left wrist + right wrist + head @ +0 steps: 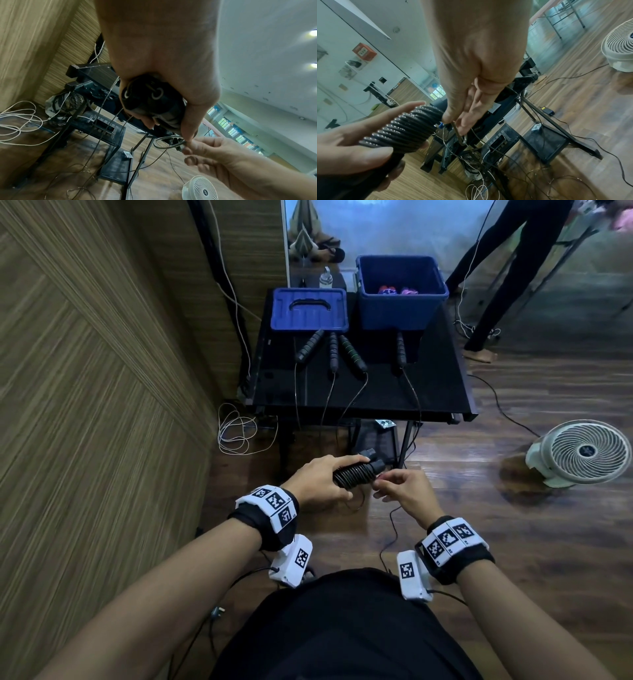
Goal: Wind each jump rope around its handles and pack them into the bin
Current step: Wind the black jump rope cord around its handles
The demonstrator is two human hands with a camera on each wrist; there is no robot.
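Table (428, 392) ahead of the person, against the wall panel (102, 371) on its left. On the table, far side: lid (309, 309) at left, bin (401, 292) at right, bottle (326, 278) behind the lid. Before the lid, three rope handles (331, 350) fanned side by side; a fourth handle (400, 347) before the bin; their cords trail over the near edge. Floor fan (582, 451) to the table's right. Cable coil (236, 433) on the floor at the table's left corner. Nearer than the table, the left hand (318, 482) grips a wound rope bundle (354, 472); the right hand (406, 487), just beside it on the right, pinches the loose rope end (460, 135).
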